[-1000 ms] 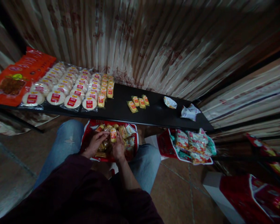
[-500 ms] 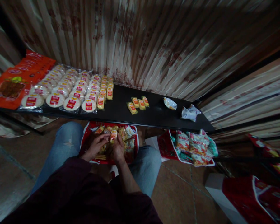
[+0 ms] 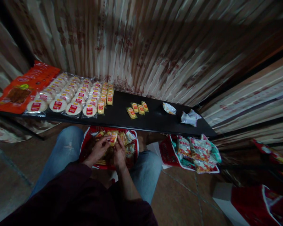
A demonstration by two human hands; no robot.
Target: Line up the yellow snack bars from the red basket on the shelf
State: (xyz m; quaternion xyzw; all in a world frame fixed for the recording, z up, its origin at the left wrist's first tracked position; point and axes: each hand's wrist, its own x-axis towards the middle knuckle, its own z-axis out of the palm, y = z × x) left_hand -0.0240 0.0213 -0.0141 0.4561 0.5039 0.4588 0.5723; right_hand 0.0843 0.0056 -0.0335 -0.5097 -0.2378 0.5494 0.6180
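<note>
Over the red basket (image 3: 137, 147) between the knees, a small yellow wrapped snack (image 3: 113, 137) is held up between both hands. My left hand (image 3: 101, 150) has its fingers closed on the packet's left side. On its right side, my right hand (image 3: 119, 153) pinches the same packet. More yellow and white packets fill the basket beneath, partly hidden by the hands. On the black shelf (image 3: 153, 121) above, several yellow snacks (image 3: 135, 108) lie in a loose group. Further yellow snacks (image 3: 101, 106) stand in columns beside rows of round white crackers (image 3: 73, 108).
An orange bag (image 3: 19, 94) lies at the shelf's left end. Two white packets (image 3: 169, 108) are toward its right end. Below are a second red basket (image 3: 167, 152) of white and green packets and a red container (image 3: 247, 201) at lower right. Curtains hang behind.
Both hands stay over the basket, and the yellow snack now lies between the fingers of both. The view has shifted slightly, so the shelf appears a little lower.
</note>
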